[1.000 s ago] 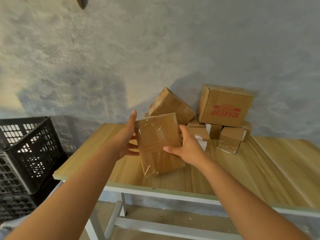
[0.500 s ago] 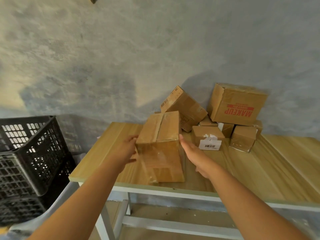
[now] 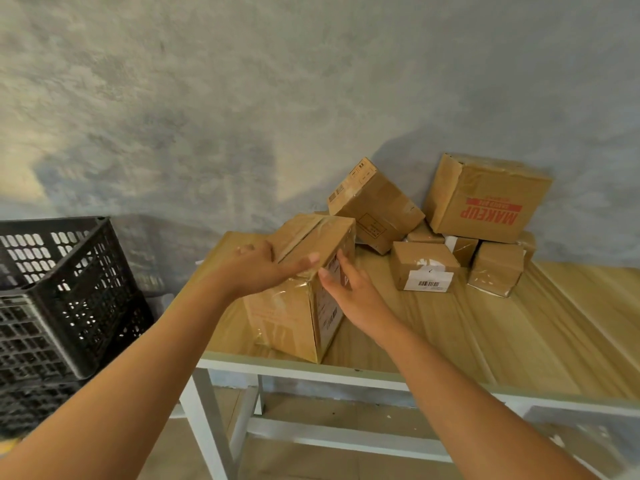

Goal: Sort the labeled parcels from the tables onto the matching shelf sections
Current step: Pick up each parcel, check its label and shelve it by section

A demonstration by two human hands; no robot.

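Against a grey wall, the wooden table carries a taped cardboard parcel upright at its near-left edge. Left hand lies flat on top; right hand touches its labelled right side, fingers straight.

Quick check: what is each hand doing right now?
Left hand: open, fingers straight, resting on top of the box.
Right hand: open, fingers straight against the box's labelled side.

Bare table lies right of the parcel; box pile blocks behind.
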